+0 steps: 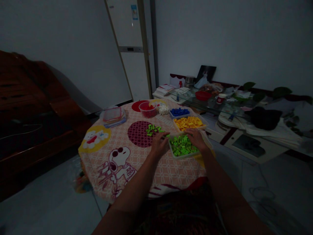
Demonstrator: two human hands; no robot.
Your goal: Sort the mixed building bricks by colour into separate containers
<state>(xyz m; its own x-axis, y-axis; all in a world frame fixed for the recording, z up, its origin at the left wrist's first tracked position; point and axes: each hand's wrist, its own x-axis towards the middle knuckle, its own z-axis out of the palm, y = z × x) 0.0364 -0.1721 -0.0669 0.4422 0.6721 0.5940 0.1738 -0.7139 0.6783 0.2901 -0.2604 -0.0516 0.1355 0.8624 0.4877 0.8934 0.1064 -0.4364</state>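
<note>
A clear tray (180,157) full of green blocks (183,145) sits on the cloth-covered round table. My left hand (160,142) is at the tray's left edge, its fingers bent near a few green pieces; whether it grips one is too small to tell. Over the tray's upper right side lies my right hand (195,138), with its fingertips at the rim and their grip unclear. Loose green blocks (154,130) lie on the cloth to the left. Behind the green tray are yellow blocks (188,123) in one tray and blue blocks (179,112) in another.
White pieces (163,109) and a round clear tub (148,110) stand at the back of the table (146,169). Stacked lids (113,117) lie at the left. A cluttered glass-topped cabinet (210,106) stands beyond, at the right.
</note>
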